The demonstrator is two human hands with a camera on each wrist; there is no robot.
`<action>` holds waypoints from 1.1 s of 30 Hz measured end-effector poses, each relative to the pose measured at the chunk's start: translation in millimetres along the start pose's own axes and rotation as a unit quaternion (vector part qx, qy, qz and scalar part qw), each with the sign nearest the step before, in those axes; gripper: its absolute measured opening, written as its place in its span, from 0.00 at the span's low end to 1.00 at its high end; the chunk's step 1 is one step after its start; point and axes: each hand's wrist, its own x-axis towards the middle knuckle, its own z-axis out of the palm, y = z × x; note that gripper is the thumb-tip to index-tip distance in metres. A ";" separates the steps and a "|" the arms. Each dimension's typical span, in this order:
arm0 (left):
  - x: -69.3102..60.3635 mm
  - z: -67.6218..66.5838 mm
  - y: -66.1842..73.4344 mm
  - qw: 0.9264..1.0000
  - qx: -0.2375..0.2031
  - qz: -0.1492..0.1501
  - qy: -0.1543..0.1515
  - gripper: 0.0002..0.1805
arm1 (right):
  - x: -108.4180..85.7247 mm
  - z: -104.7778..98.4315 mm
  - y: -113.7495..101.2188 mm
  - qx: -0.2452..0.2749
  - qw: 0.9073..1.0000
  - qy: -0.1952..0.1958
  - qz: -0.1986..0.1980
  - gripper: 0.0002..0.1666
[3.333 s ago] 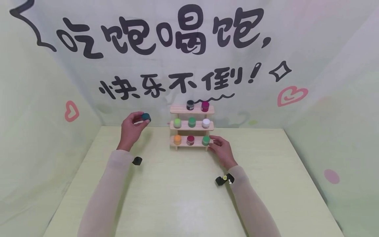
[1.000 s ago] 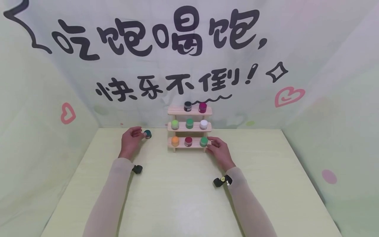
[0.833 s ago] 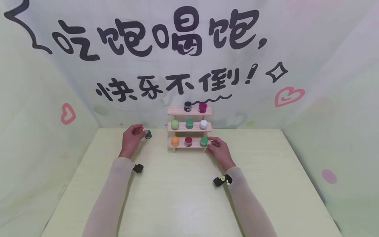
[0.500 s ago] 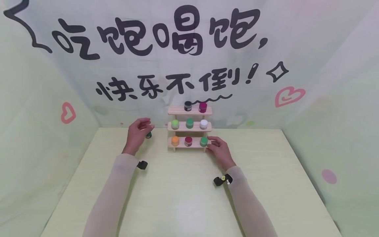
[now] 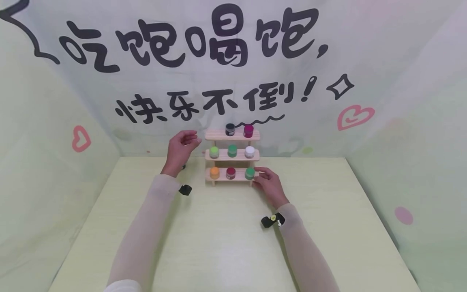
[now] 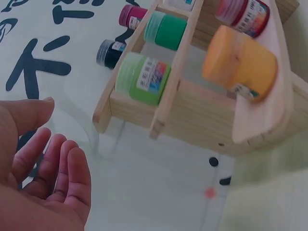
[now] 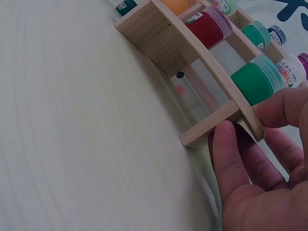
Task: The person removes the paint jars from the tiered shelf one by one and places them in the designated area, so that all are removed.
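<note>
My right grip (image 5: 270, 187) pinches the rack (image 5: 215, 134); my left grip (image 5: 179, 151) hovers empty, apart.
A jolt from that pinch could shake the jars (image 5: 230, 173) off.

The stepped rack (image 6: 207, 120) looked to be bare wood, its faces smooth and matt with fine grain showing; the orange jar (image 6: 257, 67) and the red jar (image 7: 204, 30) looked like smooth plastic, lightly glossy, with hazy translucent lids (image 7: 221, 20); the tabletop (image 5: 226, 235) was smooth, with a faint sheen over fine streaks; the backdrop (image 5: 346, 44) was matt, creased cloth; the sleeves (image 5: 146, 235) looked like thin, matt fabric
</note>
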 end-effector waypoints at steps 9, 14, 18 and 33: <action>9.8 34.3 27.6 0.999 0.020 0.005 -0.031 0.26 | 0.6 -0.5 0.3 0.018 1.000 0.001 0.000 0.21; 17.4 50.0 33.3 0.998 0.044 -0.003 -0.039 0.25 | 0.1 -1.1 -0.3 0.019 1.000 0.004 0.002 0.22; 24.9 59.7 32.0 0.997 0.066 -0.013 -0.041 0.23 | 0.0 -0.7 -0.5 0.022 1.000 0.003 0.002 0.22; 37.6 91.3 40.0 0.991 0.125 0.001 -0.047 0.30 | -1.7 0.7 -3.9 0.014 1.000 0.010 0.015 0.21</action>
